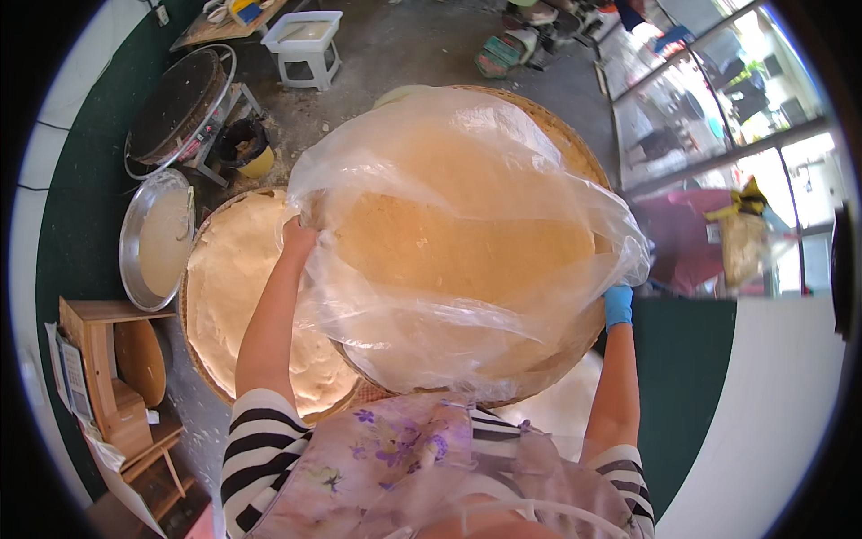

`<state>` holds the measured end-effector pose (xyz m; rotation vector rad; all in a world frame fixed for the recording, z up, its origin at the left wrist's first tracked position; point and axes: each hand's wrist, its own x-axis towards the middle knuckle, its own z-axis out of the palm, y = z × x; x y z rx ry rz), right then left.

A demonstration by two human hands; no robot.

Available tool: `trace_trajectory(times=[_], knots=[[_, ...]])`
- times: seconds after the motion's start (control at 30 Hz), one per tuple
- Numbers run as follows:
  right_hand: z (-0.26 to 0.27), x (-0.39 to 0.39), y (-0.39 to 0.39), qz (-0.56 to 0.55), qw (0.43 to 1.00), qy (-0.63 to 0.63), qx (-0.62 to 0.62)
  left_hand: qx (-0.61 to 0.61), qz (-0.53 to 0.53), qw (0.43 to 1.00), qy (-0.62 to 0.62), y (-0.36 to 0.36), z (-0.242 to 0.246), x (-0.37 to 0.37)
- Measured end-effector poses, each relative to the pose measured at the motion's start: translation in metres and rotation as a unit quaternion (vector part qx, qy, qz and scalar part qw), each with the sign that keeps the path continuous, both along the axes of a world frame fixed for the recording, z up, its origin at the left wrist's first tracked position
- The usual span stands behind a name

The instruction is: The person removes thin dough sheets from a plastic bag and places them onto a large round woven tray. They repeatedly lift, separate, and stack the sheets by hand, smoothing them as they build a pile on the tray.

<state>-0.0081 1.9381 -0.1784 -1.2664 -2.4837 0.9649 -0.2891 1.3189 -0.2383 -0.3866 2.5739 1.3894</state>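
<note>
Before me a large round woven tray [584, 151] bears a stack of thin, tan flatbreads or pancakes [431, 249]. A clear plastic sheet or bag [404, 148] lies over much of the stack, with a gap across its middle. My bare left hand [298, 234] grips the plastic at the left edge. On the right my right hand [618, 304], in a blue glove, is at the plastic by the tray's rim; its fingers are mostly hidden. Left of this tray and partly under it, a second woven tray [190, 337] holds pale flatbreads [236, 269].
At left are a metal basin of batter [165, 242], a round griddle [178, 111] on a stand and a lined yellow bucket [256, 162]. A white tub [303, 30] stands on a stool behind. A wooden shelf [111, 310] is at lower left, glazed windows [714, 87] at right.
</note>
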Motion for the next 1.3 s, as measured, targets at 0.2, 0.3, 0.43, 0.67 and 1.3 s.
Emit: trace_trajectory(times=[0.2,0.3,0.43,0.67,1.3], knots=[[-0.056,-0.191,0.093,0.071,0.997,0.01,-0.02,-0.034,0.079,0.995,0.052,0.041,-0.01,-0.086],[-0.1,-0.284,0.124,0.106,0.994,0.015,-0.033,-0.04,0.133,0.989,0.057,0.048,-0.033,-0.113],[-0.156,-0.403,0.152,0.115,0.992,-0.002,-0.051,-0.077,0.194,0.977,0.041,0.059,-0.075,-0.163],[-0.256,-0.513,0.139,0.198,0.974,-0.019,-0.106,-0.044,0.214,0.976,0.022,0.038,-0.166,-0.204],[-0.131,-0.559,0.01,0.468,0.878,0.032,0.092,-0.379,-0.312,0.864,-0.111,0.128,-0.1,-0.238]])
